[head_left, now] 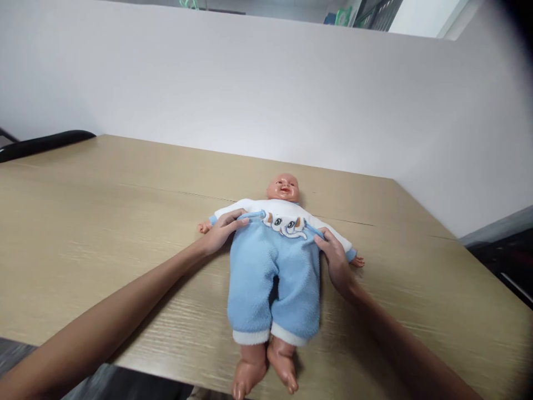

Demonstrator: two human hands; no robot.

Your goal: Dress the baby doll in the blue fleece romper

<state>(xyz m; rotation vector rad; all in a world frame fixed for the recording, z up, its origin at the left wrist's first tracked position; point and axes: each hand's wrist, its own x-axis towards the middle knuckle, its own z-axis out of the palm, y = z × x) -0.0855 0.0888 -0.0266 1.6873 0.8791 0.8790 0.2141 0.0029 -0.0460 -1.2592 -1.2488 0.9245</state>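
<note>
A baby doll (pixel 282 189) lies face up on the wooden table (pixel 104 222), head away from me and bare feet over the near edge. It wears a white top with an elephant print and fluffy light-blue trousers (pixel 270 278). My left hand (pixel 222 229) pinches the trousers' waistband at the doll's left side in view. On the other side, my right hand (pixel 335 258) grips the same waistband, fingers closed on the blue edge. Both arms reach in from the bottom corners.
A white partition wall (pixel 266 89) rises behind and to the right of the table. The black top of a chair back (pixel 45 142) shows at the far left edge. A dark floor area lies beyond the table's right side.
</note>
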